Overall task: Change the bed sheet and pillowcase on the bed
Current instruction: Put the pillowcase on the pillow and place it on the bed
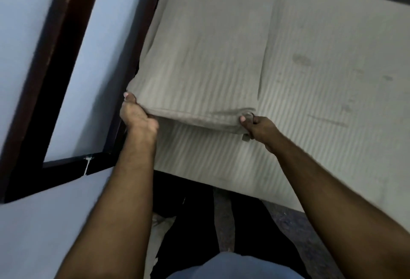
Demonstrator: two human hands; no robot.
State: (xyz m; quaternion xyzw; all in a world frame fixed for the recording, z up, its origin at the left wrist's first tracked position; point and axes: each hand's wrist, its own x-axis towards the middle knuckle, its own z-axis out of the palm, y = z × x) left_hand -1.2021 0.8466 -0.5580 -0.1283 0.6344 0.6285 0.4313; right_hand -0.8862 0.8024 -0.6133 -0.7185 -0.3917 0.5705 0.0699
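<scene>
The left hand (137, 116) gripped the pillow's (199, 56) near left corner; the right hand (257, 127) pinched its near right corner. The pillow lay on the striped sheet (321, 79), beside the dark headboard (55, 56).

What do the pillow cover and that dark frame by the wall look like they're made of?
The pillow cover, gripped at its near corners by the left hand and right hand, looks like woven cloth, probably cotton: matte, with tone-on-tone stripes and soft folds. The dark frame looks like stained or painted wood with a slight sheen; blur leaves this uncertain.
</scene>
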